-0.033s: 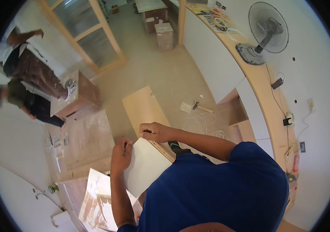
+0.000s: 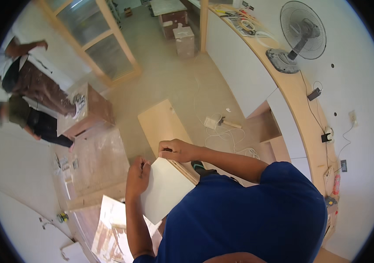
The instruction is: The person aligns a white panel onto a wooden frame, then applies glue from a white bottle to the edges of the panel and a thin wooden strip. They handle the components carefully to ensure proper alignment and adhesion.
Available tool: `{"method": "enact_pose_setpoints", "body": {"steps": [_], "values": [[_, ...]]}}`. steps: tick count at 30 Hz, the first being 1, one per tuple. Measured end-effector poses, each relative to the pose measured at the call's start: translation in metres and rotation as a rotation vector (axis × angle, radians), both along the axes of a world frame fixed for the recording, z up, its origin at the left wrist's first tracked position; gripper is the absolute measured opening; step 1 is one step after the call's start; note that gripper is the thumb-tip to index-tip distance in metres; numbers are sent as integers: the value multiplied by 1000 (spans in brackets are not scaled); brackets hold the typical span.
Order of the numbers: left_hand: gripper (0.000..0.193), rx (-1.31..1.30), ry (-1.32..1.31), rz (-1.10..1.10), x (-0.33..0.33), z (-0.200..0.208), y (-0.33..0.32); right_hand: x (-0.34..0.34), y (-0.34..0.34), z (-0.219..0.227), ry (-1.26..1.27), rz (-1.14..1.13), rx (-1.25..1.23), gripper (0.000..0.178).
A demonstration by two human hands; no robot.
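A white board (image 2: pixel 169 188) with a bare wood edge lies against my body, its far corner pointing away from me. My right hand (image 2: pixel 178 150) is closed in a pinch at that far corner, its fingertips by the layered wood edge. Along the board's left side, my left hand (image 2: pixel 138 177) is closed with fingers curled and thumb on top. Whatever either hand pinches is too small or hidden to make out. Just beyond my right hand, a light wood panel (image 2: pixel 163 120) extends over the floor.
Right of the panel lie a hammer (image 2: pixel 230 124) and a white cord (image 2: pixel 239 142). A long counter (image 2: pixel 294 105) along the right wall carries a fan (image 2: pixel 303 37). At left, one person stands on a wooden box (image 2: pixel 95 107), another beside it. White sheets (image 2: pixel 108 223) lie lower left.
The view has shifted slightly. Both hands keep nearly the same place at the board. At the left, the person beside the box has moved a little.
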State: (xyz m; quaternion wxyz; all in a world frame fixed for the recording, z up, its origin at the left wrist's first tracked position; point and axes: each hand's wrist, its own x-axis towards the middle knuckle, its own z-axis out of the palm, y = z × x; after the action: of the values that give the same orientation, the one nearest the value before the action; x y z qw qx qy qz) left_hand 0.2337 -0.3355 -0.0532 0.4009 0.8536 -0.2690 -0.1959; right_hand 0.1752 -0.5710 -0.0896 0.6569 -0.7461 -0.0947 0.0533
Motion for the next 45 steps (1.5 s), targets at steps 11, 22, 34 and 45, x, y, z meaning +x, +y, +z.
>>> {"method": "enact_pose_setpoints", "body": {"steps": [11,22,34,45], "values": [[15,-18,-110,-238,88,25,-192,28,-167,15,38,-328,-14,27],[18,-46,-53,-455,144,44,-297,28,-230,35,31,-1133,591,20],[23,-100,-130,-564,292,34,-392,91,-260,-7,-34,-1081,223,21],[24,-48,-118,-854,394,58,-477,214,-302,18,45,-1107,192,57]]}}
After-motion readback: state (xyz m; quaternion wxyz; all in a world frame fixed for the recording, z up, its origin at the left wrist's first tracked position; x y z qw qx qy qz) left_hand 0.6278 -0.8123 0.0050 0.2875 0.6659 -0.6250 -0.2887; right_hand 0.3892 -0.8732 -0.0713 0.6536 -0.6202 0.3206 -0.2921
